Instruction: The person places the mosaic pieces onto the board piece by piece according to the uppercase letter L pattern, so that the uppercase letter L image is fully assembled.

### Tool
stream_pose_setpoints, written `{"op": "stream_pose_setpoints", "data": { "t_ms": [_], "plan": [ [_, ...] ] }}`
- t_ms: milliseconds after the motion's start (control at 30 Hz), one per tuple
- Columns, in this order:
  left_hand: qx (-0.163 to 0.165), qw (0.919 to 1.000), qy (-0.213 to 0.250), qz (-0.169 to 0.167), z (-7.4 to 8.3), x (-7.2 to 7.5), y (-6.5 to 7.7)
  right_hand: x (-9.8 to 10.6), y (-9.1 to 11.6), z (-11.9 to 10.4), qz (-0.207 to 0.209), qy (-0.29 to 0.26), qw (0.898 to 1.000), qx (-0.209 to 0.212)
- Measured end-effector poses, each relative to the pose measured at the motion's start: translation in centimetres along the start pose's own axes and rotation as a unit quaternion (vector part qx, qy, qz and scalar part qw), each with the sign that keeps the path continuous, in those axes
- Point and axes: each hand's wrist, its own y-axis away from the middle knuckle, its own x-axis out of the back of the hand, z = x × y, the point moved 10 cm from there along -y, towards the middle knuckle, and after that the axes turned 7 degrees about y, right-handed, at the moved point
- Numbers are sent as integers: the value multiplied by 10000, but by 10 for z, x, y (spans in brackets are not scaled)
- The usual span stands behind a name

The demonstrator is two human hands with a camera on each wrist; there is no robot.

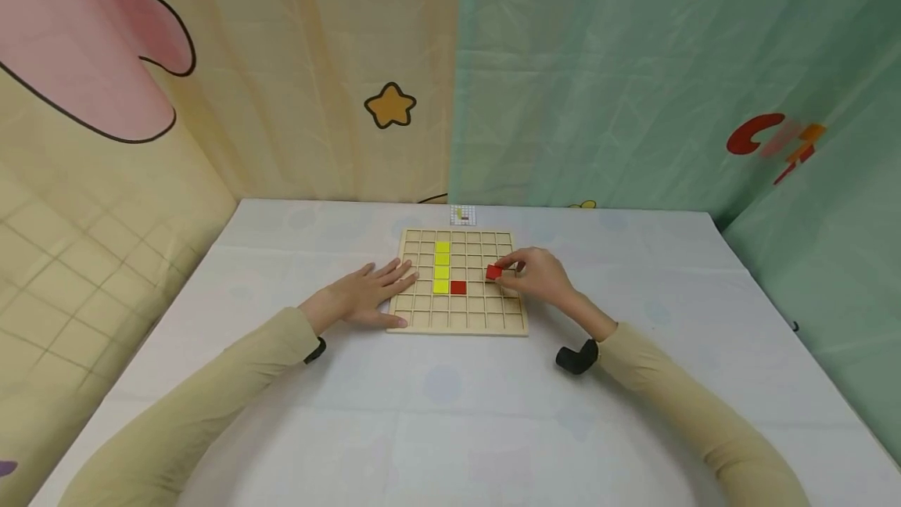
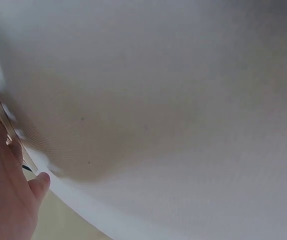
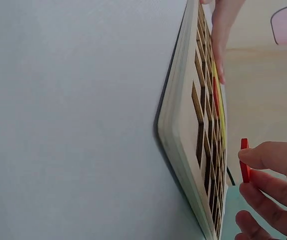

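Observation:
A wooden grid board [image 1: 422, 322] lies flat on the table, with a column of several yellow square tiles [image 1: 442, 266] in its cells. One red tile [image 1: 458, 288] sits right of the column's lowest yellow tile. Above the board's right side, my right hand [image 1: 540, 278] pinches another red tile [image 1: 493, 273] between thumb and fingers; the right wrist view shows this red tile [image 3: 244, 160] edge-on, raised off the board. My left hand [image 1: 362, 296] rests with spread fingers on the board's left edge. In the left wrist view only part of the left hand [image 2: 8, 185] shows.
A small card [image 1: 462, 215] printed with a coloured grid pattern lies just behind the board. White cloth covers the table [image 1: 443, 429]. Printed curtains [image 1: 598, 77] hang behind and at both sides. A black wrist device [image 1: 577, 357] sits at the right cuff.

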Motion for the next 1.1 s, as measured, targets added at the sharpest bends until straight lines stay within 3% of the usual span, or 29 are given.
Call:
{"op": "stream_pose_setpoints", "data": {
  "t_ms": [467, 1100],
  "plan": [
    [-52, 9999, 80, 52, 1, -1, -3, -21, -6, -15, -378, 6, 9992, 85],
    [57, 9998, 166, 46, -2, -4, -1, -36, -5, -23, -700, -25, 9962, 513]
  ]
}}
